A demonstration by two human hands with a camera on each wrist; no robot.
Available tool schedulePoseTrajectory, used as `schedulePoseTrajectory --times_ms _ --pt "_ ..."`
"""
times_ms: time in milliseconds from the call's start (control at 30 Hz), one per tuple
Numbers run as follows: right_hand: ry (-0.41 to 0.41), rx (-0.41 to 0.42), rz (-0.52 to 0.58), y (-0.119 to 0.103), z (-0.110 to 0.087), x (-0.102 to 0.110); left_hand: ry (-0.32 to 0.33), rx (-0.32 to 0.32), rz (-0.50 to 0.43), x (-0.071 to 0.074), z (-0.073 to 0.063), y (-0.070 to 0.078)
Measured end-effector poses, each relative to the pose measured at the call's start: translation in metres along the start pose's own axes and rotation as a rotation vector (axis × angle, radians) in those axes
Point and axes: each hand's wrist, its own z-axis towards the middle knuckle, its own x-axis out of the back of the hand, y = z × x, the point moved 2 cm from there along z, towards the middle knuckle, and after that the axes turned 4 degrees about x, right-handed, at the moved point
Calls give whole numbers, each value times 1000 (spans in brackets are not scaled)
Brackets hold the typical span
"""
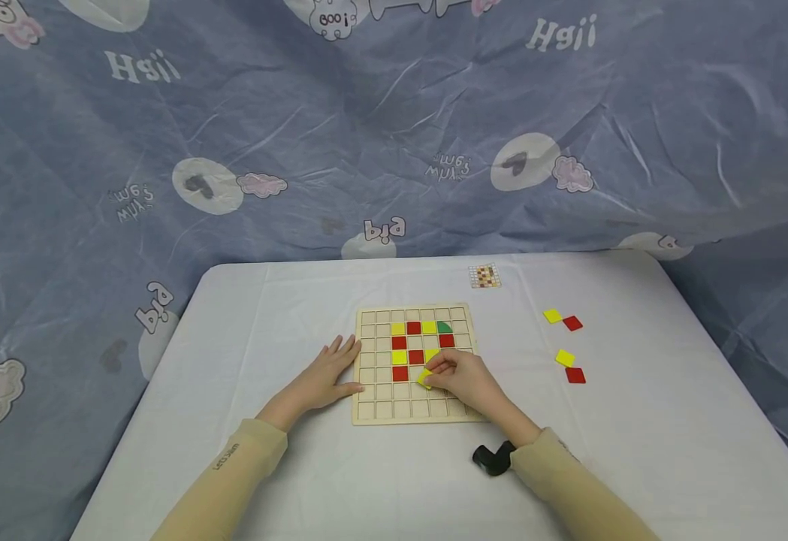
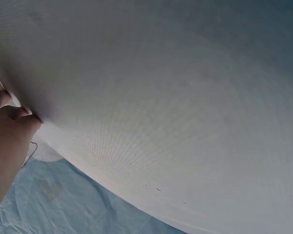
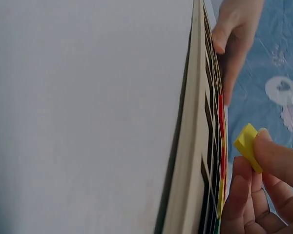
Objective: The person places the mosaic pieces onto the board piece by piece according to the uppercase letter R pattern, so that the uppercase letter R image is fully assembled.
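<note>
A wooden grid board (image 1: 373, 412) lies on the table with red, yellow and green tiles set in some of its squares. Over the board's lower right part, my right hand (image 1: 464, 382) pinches a yellow square tile (image 3: 247, 144) between thumb and fingers. In the right wrist view that tile is tilted, just off the board's surface. My left hand (image 1: 322, 377) lies with fingers spread, its fingertips and thumb at the board's left edge. Part of a yellow tile (image 1: 432, 355) in the board is hidden behind the right hand.
Right of the board lie loose tiles: two yellow ones (image 1: 552, 315) and two red ones (image 1: 575, 375). A small printed pattern card (image 1: 484, 276) is behind the board. A black bent object (image 1: 493, 458) sits by the right sleeve. A patterned cloth (image 1: 380, 135) hangs behind the table.
</note>
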Motion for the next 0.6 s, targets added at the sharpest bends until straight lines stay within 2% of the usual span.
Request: schedulePoseTrajectory --times_ms 267,433,600 --pt "-27 96 -30 -13 3 -26 1 -4 6 0 0 -1" --pt "-61 142 -114 -17 3 -35 -2 -11 -1 0 0 0" --pt "-60 198 -200 -23 3 -38 1 -3 1 0 0 0"
